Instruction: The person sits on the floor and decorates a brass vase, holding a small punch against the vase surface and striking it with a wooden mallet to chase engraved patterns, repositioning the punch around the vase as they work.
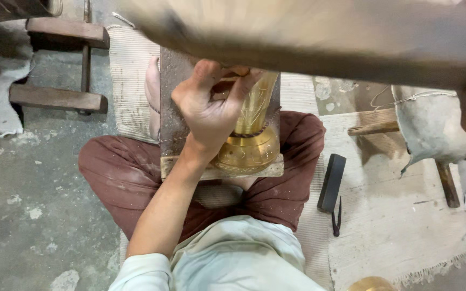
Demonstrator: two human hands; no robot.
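You sit cross-legged on the pale woven floor mat (395, 215), and the landmark for everything here is the shiny golden brass vase (250, 134) lying on its side over your lap. Across the top of the view, above the vase, a broad blurred brownish shape (324, 37) sweeps from left to right; it is too smeared to tell what it is, and your right hand cannot be made out.

Under the vase lies a flat grey-brown wooden board (175, 108), resting on your knees in their rust-red trousers (114, 172), with its pale near edge just below the vase's round base. To the left of the vase, well apart on the grey concrete floor (22, 215), stands a low dark wooden frame (60, 97) of two thick bars joined by a thin rod. To the right of the vase, a crumpled grey cloth sack (432, 126) sits over wooden sticks (376, 126).

The vase itself points its round ribbed base toward you and its narrower engraved body away from you.

Your left hand (211, 105) rests on top of the vase, left of its middle. Its grip is closed to a pinch, thumb and fingertips (244, 86) pressed together at the vase's upper body; whether they hold a small tool is hidden.

Right of the vase, near your knee, a slim black rectangular block (332, 182) lies on the mat, with small dark metal pincers (337, 218) just below it.
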